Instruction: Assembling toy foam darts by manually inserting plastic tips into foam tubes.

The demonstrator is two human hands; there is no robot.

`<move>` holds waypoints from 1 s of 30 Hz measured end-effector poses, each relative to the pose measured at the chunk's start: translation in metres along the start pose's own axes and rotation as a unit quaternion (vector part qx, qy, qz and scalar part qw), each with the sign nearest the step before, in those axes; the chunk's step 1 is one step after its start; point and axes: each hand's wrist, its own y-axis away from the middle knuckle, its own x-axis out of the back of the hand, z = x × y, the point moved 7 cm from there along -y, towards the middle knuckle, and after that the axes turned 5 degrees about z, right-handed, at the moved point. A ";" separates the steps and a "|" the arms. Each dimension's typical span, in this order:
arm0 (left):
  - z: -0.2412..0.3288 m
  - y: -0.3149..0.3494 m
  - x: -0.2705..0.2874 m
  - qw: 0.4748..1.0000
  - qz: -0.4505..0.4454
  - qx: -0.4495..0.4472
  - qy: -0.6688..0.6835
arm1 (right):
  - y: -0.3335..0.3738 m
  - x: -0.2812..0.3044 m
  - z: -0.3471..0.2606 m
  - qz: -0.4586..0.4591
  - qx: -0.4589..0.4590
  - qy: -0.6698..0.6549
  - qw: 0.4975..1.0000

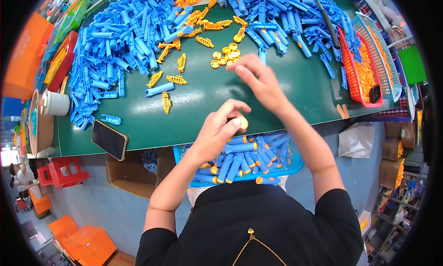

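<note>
My left hand is closed near the table's front edge, with a small round yellow cap between thumb and fingers. Whether that cap sits on a longer part inside the hand, I cannot tell. Farther off, my right hand stretches its fingers over the near side of a small cluster of yellow caps; its fingertips are slightly blurred. Ribbed yellow inserts lie scattered to the left of the caps. Among them is a single blue half-tube.
Big heaps of blue plastic parts cover the green table's far and left sides. A blue basket of orange-capped blue tubes stands below the front edge. A phone lies front left; a red basket of orange parts stands right.
</note>
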 end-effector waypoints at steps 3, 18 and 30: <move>0.038 -0.018 0.023 0.967 0.018 -0.164 -0.193 | -0.024 0.007 0.000 0.038 0.118 0.194 0.973; 0.067 -0.054 0.110 0.813 0.295 -0.201 -0.461 | -0.014 -0.010 -0.013 -0.055 0.017 0.096 0.994; 0.020 0.012 0.022 0.888 0.162 -0.298 -0.311 | 0.044 0.001 0.001 -0.008 0.016 0.109 0.994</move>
